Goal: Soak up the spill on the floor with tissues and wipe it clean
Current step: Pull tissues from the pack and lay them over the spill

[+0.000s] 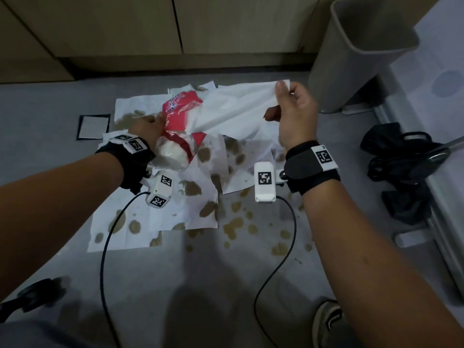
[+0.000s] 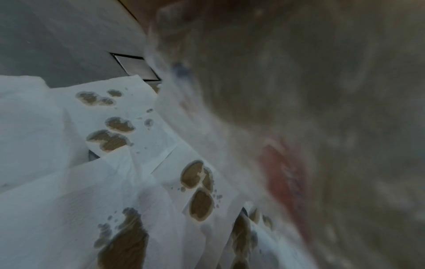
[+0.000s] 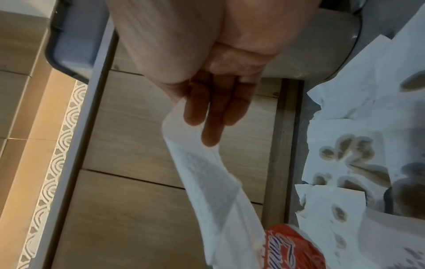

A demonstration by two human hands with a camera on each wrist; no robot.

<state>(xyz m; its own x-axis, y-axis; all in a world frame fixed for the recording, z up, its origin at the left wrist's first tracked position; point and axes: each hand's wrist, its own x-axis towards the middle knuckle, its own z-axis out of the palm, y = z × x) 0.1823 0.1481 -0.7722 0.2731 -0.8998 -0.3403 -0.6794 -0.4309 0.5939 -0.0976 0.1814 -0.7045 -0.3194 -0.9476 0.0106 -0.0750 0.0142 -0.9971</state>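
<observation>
Bare floor (image 1: 175, 285) lower centre open; bin (image 1: 351, 59) upper right, black bag (image 1: 401, 167) right edge block passage.

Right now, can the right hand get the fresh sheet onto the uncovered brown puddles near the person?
Probably yes: the right hand pinches a clean white tissue sheet, and the bare brown puddles lie uncovered just below; only the red-and-white tissue pack still anchors the sheet.

The tissue (image 1: 238, 106) is plain white. The tissues (image 1: 155, 217) on the floor (image 1: 50, 101) are white, blotched with brown stains. The spill (image 1: 233, 226) shows as brown spots on grey floor. The pack (image 1: 179, 114) is red and white with blue lettering. The bin (image 1: 351, 66) is grey, the cabinets (image 1: 113, 23) light wood-grain. The wrist straps (image 1: 311, 167) are black with black-and-white square markers.
</observation>
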